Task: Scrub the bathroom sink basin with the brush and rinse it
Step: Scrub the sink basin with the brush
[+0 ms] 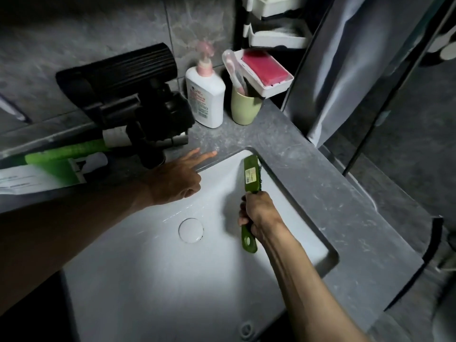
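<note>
- Two hands are working over the white sink basin (153,280); we are judging this as the scrubbing step, with rinsing not yet started, since no running water is showing.
- We are noting the left hand (177,181) resting on the grey countertop (320,188) at the basin's far rim, fingers straight and spread, holding nothing.
- We are seeing the right hand (259,213) wrapping closed around the handle of the green brush (254,169), whose head is lying against the basin's far right corner wall.
- Next move, in our estimate: working the bristles down the wall toward the drain cover (191,230), then turning to the black faucet (138,95).
- We are finding red print on the white pump bottle (206,97), too blurred for reading.
- We are seeing a barcode sticker (250,176) on the brush back; its text is unreadable.
</note>
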